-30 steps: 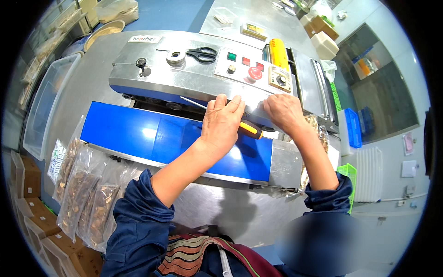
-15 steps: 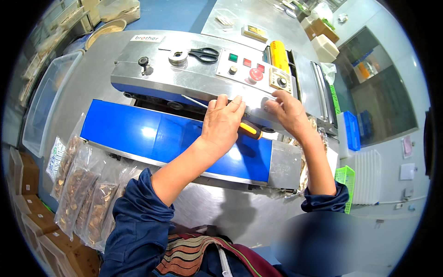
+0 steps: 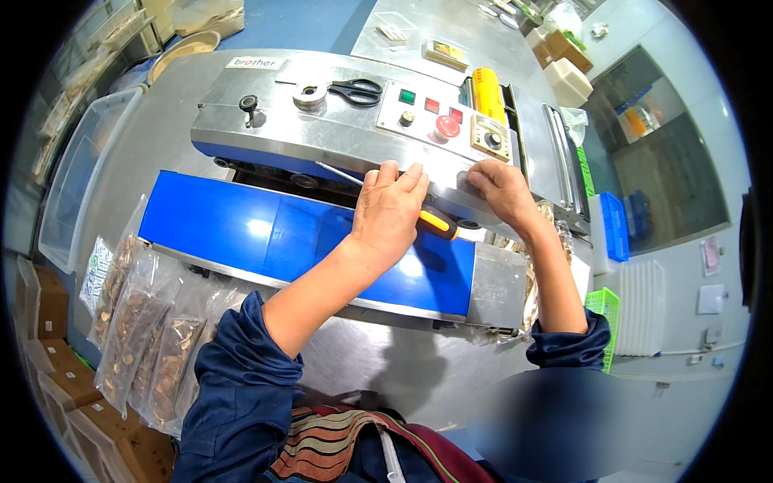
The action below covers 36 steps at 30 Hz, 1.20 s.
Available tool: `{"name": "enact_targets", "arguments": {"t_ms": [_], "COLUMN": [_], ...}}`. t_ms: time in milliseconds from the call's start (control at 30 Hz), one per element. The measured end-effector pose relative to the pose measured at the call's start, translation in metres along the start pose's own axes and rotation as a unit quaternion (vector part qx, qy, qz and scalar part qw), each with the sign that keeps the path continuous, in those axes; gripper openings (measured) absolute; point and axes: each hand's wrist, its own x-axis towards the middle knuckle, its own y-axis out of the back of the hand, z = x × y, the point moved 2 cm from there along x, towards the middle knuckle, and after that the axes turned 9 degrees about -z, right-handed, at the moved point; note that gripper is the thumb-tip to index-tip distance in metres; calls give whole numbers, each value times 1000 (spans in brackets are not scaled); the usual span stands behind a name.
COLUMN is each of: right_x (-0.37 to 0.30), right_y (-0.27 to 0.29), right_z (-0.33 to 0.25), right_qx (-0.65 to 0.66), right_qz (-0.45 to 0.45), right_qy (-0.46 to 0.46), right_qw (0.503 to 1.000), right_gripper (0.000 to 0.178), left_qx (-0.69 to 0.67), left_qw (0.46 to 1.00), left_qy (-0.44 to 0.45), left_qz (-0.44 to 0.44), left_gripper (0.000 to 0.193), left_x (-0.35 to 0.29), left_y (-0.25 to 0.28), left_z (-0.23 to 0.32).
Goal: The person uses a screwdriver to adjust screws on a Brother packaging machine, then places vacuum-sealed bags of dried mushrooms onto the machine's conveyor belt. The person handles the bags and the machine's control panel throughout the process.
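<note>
A steel band sealing machine (image 3: 322, 133) with a blue conveyor belt (image 3: 241, 229) stands before me. My left hand (image 3: 388, 211) rests its fingertips on the front edge of the machine's housing. Held under its palm is a screwdriver (image 3: 439, 224); its orange and black handle sticks out to the right and its thin shaft to the left. To the right of it, my right hand (image 3: 501, 193) is closed, thumb and forefinger pinched at a small round metal knob or screw head (image 3: 465, 181) on the housing front. The fingertips partly cover that piece.
On the housing lie black scissors (image 3: 357, 92) and a tape roll (image 3: 310, 95), left of the control panel (image 3: 427, 113) with its red button. Clear bags of dried slices (image 3: 173, 358) stand at the left front. A yellow cylinder (image 3: 486, 97) sits behind the panel.
My right hand's fingers have drawn together at the small round piece, and the hand has dipped slightly. My left hand stays put with the screwdriver.
</note>
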Motion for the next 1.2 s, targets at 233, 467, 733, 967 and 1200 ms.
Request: {"name": "enact_targets", "arguments": {"t_ms": [233,467,733,967,1200], "right_x": [-1,4,-1,-5,-6], "right_y": [0,4,-10,-23,-31], "right_z": [-9,-15,-9,-13,3], "right_qx": [47,30,-208,-290,-397], "right_qz": [-30,-52,51,111,131], "right_qy": [-26,-65,76,192,179], "right_qw": [998,996,974,931,891], "right_gripper": [15,15,12,8,11], "left_qx": [-6,-11,-16,4,-25], "left_qw": [1000,1000,1000,1000,999], "left_qy": [2,6,6,1,-20], "left_qz": [7,1,-3,13,20], "left_gripper": [43,44,45,38,38], "left_x": [0,0,1,-4,-1], "left_y": [1,3,0,3,-3], "left_z": [0,-2,0,-5,5]}}
